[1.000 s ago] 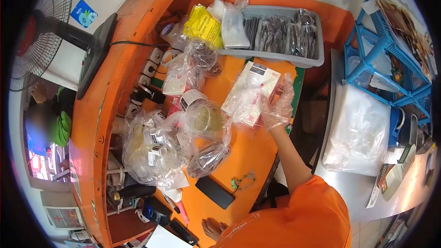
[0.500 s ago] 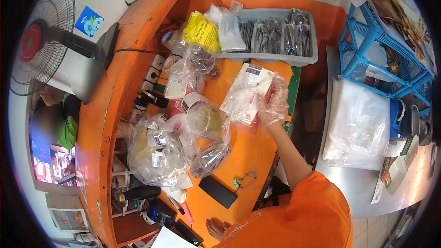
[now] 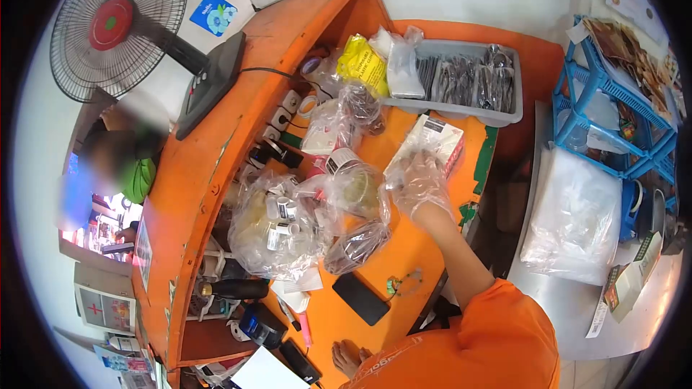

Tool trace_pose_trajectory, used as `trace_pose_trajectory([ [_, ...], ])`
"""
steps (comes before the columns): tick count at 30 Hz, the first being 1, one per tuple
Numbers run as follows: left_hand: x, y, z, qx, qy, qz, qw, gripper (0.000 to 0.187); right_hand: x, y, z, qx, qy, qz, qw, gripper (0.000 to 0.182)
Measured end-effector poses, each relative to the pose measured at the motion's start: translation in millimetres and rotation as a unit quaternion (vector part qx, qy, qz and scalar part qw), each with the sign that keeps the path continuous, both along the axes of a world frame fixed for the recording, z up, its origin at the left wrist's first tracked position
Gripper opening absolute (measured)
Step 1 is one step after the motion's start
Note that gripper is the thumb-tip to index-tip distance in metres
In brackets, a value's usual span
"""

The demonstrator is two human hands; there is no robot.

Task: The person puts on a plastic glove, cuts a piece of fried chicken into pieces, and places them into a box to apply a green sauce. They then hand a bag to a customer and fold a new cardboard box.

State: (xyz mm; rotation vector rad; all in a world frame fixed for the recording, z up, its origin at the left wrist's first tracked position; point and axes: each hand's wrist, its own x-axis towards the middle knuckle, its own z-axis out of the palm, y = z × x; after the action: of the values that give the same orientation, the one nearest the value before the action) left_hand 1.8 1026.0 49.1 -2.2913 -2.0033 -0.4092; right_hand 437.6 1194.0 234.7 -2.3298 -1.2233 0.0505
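Note:
My right hand is at the lower end of a white carton with a pink side. Crumpled clear plastic, apparently a bag, covers the fingers, which look closed on it; plastic also lies over part of the carton. Below, my left hand rests on the orange tabletop, fingers apart and holding nothing. A black phone and a green beaded bracelet lie between the two hands. Left of the carton stand a bagged cup and a large clear bag of labelled containers.
A grey tray of wrapped black cutlery stands at the back beside a yellow glove packet. An orange shelf borders the left, with a fan above. On the right are a blue rack and a plastic bag stack.
The view has shifted, moving the scene right and down. The carton has turned upright-looking with its pink side showing, and the plastic has drawn in around my right hand. My left hand stays put.

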Motion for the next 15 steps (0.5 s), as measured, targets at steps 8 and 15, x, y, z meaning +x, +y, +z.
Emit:
trace_pose_trajectory([
  [8,-3,0,-5,0.007,-0.027,-0.014,1.0,0.063,20,9,11,-0.042,-0.042,0.042,0.997,0.032],
  [15,-1,0,10,-0.001,-0.069,-0.034,0.997,0.063,14,54,45,0.083,-0.349,0.108,0.927,0.017],
])
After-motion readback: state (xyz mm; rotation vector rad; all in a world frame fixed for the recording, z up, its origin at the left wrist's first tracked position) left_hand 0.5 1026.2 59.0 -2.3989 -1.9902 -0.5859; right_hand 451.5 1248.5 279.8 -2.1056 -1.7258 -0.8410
